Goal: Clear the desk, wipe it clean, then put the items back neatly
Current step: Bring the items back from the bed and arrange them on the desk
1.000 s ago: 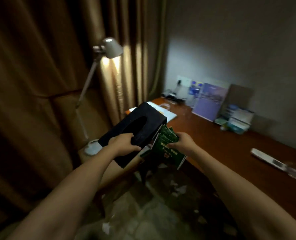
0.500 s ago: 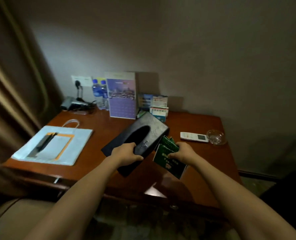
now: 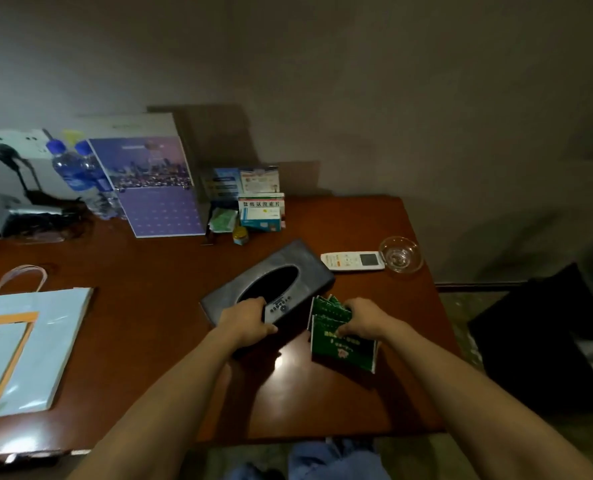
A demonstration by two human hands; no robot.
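Observation:
A dark tissue box (image 3: 281,275) with an oval opening lies at a slant on the brown wooden desk (image 3: 156,271). My left hand (image 3: 245,322) grips its near end. Right beside it, my right hand (image 3: 364,318) holds a small stack of green packets (image 3: 340,348) that touch the desk top. A white remote (image 3: 352,261) and a glass ashtray (image 3: 400,254) lie just beyond, near the desk's right edge.
Against the back wall stand a purple calendar (image 3: 153,188), two water bottles (image 3: 73,171), medicine boxes (image 3: 260,209) and a hair dryer (image 3: 0,216) with its cable. A pale blue paper bag (image 3: 28,348) lies flat at the left. A black bag (image 3: 544,341) sits right of the desk.
The view swung from the curtain and lamp to the desk. Both hands lowered the tissue box and the green packets down onto the desk top.

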